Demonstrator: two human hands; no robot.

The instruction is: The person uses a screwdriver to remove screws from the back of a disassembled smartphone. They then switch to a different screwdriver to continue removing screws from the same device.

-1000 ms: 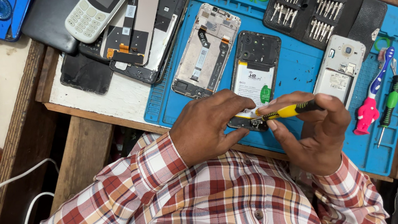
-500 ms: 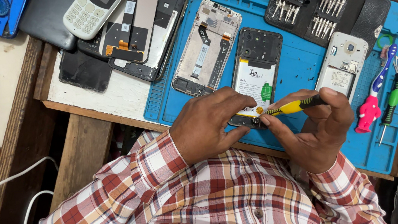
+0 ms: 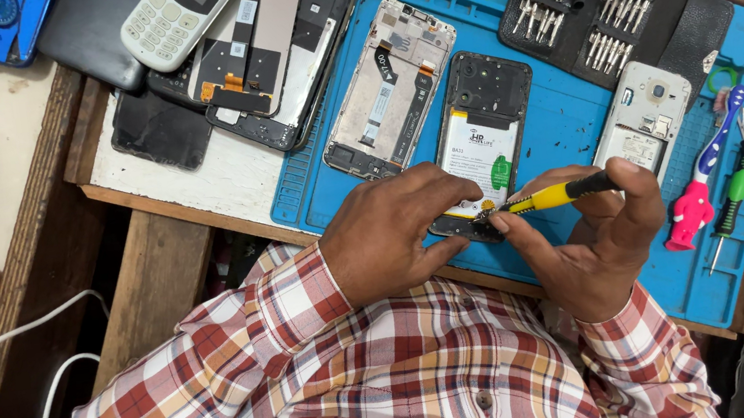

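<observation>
the left hand (image 3: 394, 235) presses on the near end of an opened phone (image 3: 485, 143) lying on the blue mat (image 3: 570, 128). the right hand (image 3: 595, 238) grips a yellow screwdriver (image 3: 552, 197), tip at the phone's lower edge. farther back sits a bit case (image 3: 613, 14).

We see the work mat (image 3: 571, 133) filling the upper right of the frame, with an opened phone (image 3: 484, 134) at its centre. Left of that lies a bare phone frame (image 3: 388, 89); right of it, another opened handset (image 3: 643, 121). A screwdriver bit case (image 3: 605, 12) sits behind them. At the upper left, a keypad phone (image 3: 178, 13) rests on stacked panels (image 3: 277, 50).
</observation>
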